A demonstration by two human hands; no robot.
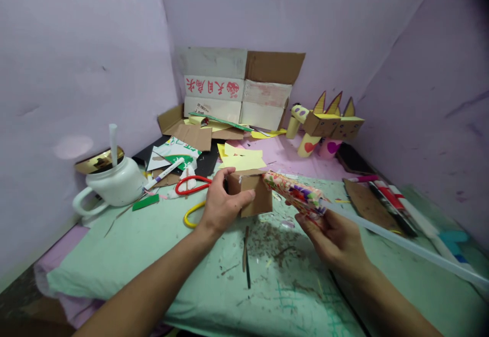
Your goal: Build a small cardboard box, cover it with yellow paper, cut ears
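Observation:
My left hand point(222, 203) is closed around a small brown cardboard box point(262, 199), thumb on its near side and fingers behind. A hot glue gun point(294, 191) with a flowered pattern is gripped in my right hand point(336, 237). Its nozzle points left and meets the upper right edge of the box, though whether it touches I cannot tell. From the gun's back a long translucent glue stick point(389, 234) runs out to the right. Beside my left wrist lie scissors with one red handle loop point(191, 185) and one yellow handle loop point(193, 214), their blades hidden.
Left stands a white mug point(114, 181) with a gold lid point(100, 159). Yellow paper point(242, 161) and cardboard pieces point(193, 135) lie behind the box. Cardboard animal figures point(323, 125) stand back right; markers point(401, 199) lie at right. Scraps litter the green cloth point(153, 255).

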